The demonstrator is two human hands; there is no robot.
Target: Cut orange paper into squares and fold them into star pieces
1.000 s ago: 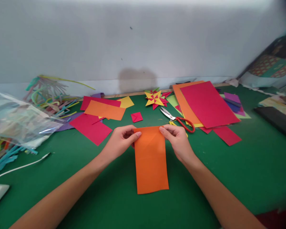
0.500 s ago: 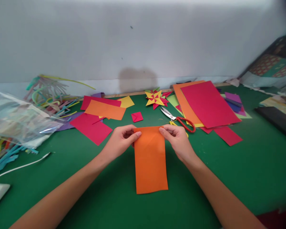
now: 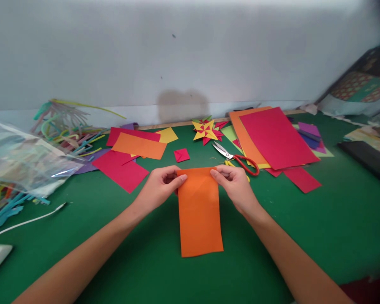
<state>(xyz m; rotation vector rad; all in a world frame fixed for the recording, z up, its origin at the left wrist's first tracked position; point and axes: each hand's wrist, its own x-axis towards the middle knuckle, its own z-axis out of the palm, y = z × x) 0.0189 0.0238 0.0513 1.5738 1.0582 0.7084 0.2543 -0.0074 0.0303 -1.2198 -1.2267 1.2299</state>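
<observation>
An orange sheet of paper [image 3: 200, 215] hangs upright between my hands, its long sides running toward me. My left hand [image 3: 163, 185] pinches its top left corner, thumb in front and fingers behind. At the top right corner, my right hand [image 3: 236, 185] grips it the same way. Just beyond the sheet lies a small folded red paper square [image 3: 181, 155]. Red-handled scissors [image 3: 236, 158] rest past my right hand, blades pointing away to the left, over a yellow-handled tool [image 3: 232, 165] that is partly hidden. Farther back sit folded yellow and red paper stars [image 3: 205, 131].
Red and orange paper pieces [image 3: 139, 145] lie at the back left, beside pipe cleaners [image 3: 63, 131] and a clear plastic bag [image 3: 31, 156]. Large red sheets [image 3: 277, 137] are stacked at the back right. A white cable [image 3: 28, 221] runs along the left; a black object [image 3: 367, 162] lies far right.
Almost nothing differs. Both hands keep the orange paper in the same grip, and the whole view has shifted very slightly.
</observation>
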